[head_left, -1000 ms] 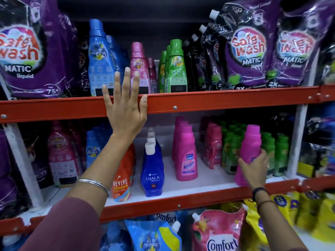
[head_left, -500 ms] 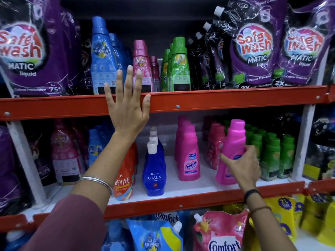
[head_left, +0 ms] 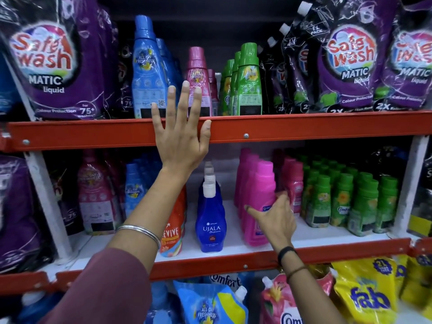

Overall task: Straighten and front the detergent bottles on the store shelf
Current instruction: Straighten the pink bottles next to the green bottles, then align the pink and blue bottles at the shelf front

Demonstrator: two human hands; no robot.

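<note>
The left hand point(head_left: 181, 139) is raised with its back toward the camera, palm forward, and its fingers point(head_left: 185, 99) point straight up, spread slightly apart. The thumb sticks out to the right, below the level of those fingertips. The left forearm slopes down and to the left from the wrist, bare as far as a thin silver bangle point(head_left: 140, 231), below which a maroon sleeve point(head_left: 102, 288) covers the arm. The right hand point(head_left: 274, 217) sits lower, its back also to the camera, fingers curled forward and away, thumb stretched out to the left. Its wrist carries a black band point(head_left: 287, 252) and a thin brown cord point(head_left: 295, 271) just beneath.
</note>
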